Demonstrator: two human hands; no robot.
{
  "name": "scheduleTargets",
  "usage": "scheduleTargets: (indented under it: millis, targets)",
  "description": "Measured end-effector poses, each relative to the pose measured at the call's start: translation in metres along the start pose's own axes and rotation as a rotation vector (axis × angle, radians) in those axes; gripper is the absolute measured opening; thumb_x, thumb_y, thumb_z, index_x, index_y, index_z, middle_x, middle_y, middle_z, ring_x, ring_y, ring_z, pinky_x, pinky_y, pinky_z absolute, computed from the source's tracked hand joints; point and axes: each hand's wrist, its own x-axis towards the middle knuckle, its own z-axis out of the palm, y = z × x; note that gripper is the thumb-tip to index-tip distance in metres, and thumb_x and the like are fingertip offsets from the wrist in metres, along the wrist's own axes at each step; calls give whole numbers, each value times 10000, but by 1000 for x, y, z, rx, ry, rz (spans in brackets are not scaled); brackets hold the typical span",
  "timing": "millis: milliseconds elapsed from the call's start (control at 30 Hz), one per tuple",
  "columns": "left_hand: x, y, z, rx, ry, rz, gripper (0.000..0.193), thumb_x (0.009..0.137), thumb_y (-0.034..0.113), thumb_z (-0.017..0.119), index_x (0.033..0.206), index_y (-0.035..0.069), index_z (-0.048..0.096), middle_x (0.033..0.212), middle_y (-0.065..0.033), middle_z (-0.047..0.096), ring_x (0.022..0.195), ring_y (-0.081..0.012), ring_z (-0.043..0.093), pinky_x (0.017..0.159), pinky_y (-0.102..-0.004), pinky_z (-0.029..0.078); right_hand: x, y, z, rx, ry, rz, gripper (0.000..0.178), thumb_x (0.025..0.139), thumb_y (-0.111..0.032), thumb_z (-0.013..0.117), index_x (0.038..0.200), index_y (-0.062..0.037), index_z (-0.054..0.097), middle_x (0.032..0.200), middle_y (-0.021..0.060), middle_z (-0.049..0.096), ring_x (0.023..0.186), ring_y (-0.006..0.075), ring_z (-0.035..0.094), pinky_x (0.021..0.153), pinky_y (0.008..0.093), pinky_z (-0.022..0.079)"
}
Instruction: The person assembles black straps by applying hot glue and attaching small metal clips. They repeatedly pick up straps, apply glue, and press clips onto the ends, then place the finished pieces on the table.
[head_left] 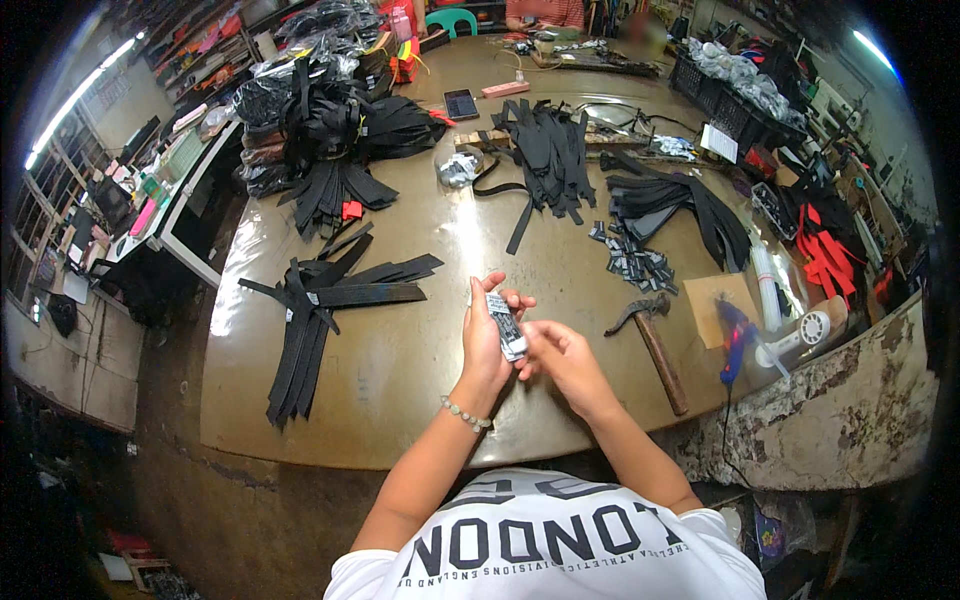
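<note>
Above the near middle of the table, my left hand (484, 337) is wrapped round a stack of small black-and-white labels (507, 328), its thumb along the left side. My right hand (564, 366) is closed at the stack's lower right edge, with thumb and bent fingers touching it. Their tips are partly hidden. A loose pile of similar small dark and pale pieces (640, 262) lies beyond my right hand. The hammer (655, 350) rests to the right, its wooden handle pointing toward me. Left of my hands is a bundle of black straps (305, 325).
More black straps (548, 160) lie across the table (410, 400), with another bundle (685, 205) at right. A phone (461, 104) and a clear bag of pieces (459, 168) lie farther off. A blue glue gun (737, 340) rests near a white fan (808, 332). Someone in red (545, 12) is across the table.
</note>
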Motion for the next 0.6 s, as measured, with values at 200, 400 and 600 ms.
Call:
scheduleTargets:
  millis: [200,400,600]
  targets:
    - [10,2,-9,-36,-65,29,446,1054,453,346,1228,56,450,781,-54,565,851,-225,648,739,-353,571,40,10,8,30,18,-92,249,895,-75,697,1096,42,607,945,58,653,770,83,624,632,225,520]
    - [19,16,-18,22,122,14,515,1045,507,319,1189,35,468,708,-27,540,625,-148,566,572,-291,511,65,-2,3,-511,119,-169,286,846,-197,768,1020,-4,648,878,37,636,742,79,607,600,224,478]
    - [12,10,-22,603,-65,-57,571,1023,584,284,1028,68,531,604,27,470,439,-54,372,409,-209,311,75,-5,-20,-682,-80,-523,294,922,-243,636,1171,-87,650,1144,82,565,1101,221,528,875,328,451]
